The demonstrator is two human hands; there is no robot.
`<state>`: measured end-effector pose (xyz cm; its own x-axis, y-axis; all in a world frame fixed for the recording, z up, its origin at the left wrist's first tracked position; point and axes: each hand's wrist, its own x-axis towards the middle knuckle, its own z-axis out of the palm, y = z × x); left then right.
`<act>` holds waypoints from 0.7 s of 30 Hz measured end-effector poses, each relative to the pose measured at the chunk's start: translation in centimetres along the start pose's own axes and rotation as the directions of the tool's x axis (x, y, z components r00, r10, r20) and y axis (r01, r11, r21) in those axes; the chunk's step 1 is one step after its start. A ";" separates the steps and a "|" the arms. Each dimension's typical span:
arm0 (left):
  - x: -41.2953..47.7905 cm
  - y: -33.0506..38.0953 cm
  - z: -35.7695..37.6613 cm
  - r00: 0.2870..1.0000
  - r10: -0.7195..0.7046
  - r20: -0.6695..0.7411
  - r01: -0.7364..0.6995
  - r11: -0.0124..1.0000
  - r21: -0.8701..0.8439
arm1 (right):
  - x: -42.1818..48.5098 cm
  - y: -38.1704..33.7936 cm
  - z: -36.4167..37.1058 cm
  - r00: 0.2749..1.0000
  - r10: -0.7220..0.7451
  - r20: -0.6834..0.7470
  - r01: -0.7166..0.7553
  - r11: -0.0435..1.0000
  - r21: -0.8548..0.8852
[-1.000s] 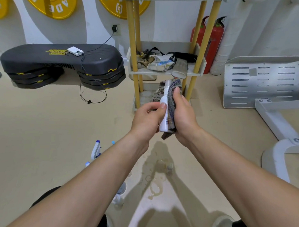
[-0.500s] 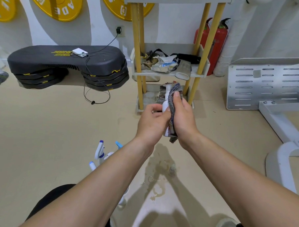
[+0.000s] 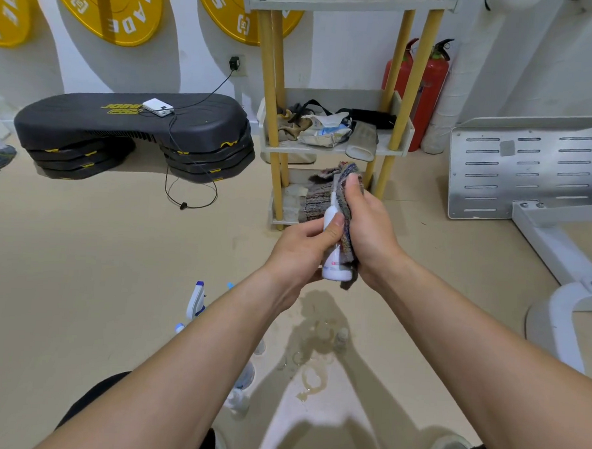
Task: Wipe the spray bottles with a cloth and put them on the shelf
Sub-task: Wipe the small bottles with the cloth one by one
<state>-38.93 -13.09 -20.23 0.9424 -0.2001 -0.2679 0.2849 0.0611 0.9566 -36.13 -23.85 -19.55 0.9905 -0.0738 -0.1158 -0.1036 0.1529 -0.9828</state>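
A small white spray bottle stands upright between my hands, above the floor. My left hand grips its body, thumb pressed on the shoulder. My right hand wraps a grey striped cloth round the bottle's right side and top. Other spray bottles with blue and purple nozzles stand on the floor under my left forearm, partly hidden. The yellow-legged shelf stands just beyond my hands.
The shelf's middle tier holds rags, packets and straps; its bottom tier holds another cloth. A wet patch marks the floor below my hands. Black step platforms lie at left, red extinguishers and a metal frame at right.
The bottle, cloth and both hands have kept their grip and stayed close together; the cloth has shifted slightly along the bottle. The view has tilted a little.
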 end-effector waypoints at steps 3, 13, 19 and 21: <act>0.1 0.6 -1.0 0.995 -0.005 0.102 -0.008 0.991 0.130 | 0.5 -0.4 -0.9 0.997 -0.024 0.071 0.026 0.999 -0.027; 0.1 1.7 -3.7 0.915 -0.205 0.348 0.147 0.971 0.187 | 0.6 -1.3 -2.0 0.959 0.068 0.276 -0.118 0.978 0.170; 0.4 1.8 -4.0 0.921 -0.202 0.332 0.214 0.977 0.003 | 1.0 -1.8 -2.2 0.954 0.052 0.296 -0.140 0.948 0.287; 0.7 1.4 -3.6 0.963 -0.182 0.199 0.168 0.982 0.088 | 1.5 -1.3 -2.2 0.979 0.030 0.203 -0.061 0.987 0.148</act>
<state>-37.22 -9.61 -19.52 0.8207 -0.3984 -0.4095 0.4224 -0.0595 0.9045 -34.73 -26.29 -18.76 0.9846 0.1328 -0.1136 -0.1493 0.3015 -0.9417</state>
